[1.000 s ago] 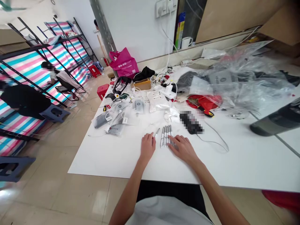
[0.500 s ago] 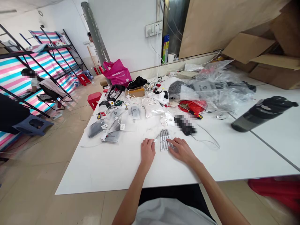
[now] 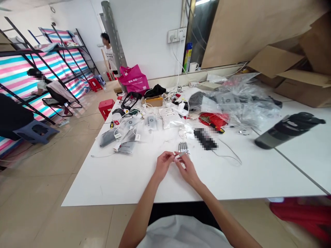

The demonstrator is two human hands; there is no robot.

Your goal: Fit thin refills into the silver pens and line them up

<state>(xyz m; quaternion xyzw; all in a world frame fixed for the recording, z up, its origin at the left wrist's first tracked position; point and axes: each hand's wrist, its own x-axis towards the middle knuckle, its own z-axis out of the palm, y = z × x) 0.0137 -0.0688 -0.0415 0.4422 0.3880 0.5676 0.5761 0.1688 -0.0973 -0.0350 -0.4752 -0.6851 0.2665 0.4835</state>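
A person's left hand (image 3: pixel 163 164) and right hand (image 3: pixel 187 168) meet above a white table (image 3: pixel 124 186), fingers curled inward, not spread. The right fingertips (image 3: pixel 180 159) pinch a slim white pen (image 3: pixel 180 155) held crosswise, and the left fingertips (image 3: pixel 172 155) close on its near end, though the fingers partly hide the exact grip. At 12 o'clock, just beyond the hands, a tight row of matching pens (image 3: pixel 183 147) lies on the tabletop.

At 10 o'clock, clear bags of grey items (image 3: pixel 126 139) sit among white cables, with a white sealed packet (image 3: pixel 169 117) nearer 12 o'clock. At 1 o'clock lie a pixelated black object (image 3: pixel 205 138), a red pouch (image 3: pixel 213 119) and a heap of clear plastic wrap (image 3: pixel 249 106). A dark tumbler (image 3: pixel 287 131) lies on its side at 3 o'clock.

Farther out at 11 o'clock stand a magenta tote bag (image 3: pixel 133 80) and a red stool (image 3: pixel 106 107). At 10 o'clock, a seated co-worker (image 3: pixel 42 84) is beside striped bunk beds (image 3: pixel 18 74), and another person (image 3: pixel 109 51) stands by the far wall. Flattened cardboard (image 3: pixel 305 86) rises at 2 o'clock.
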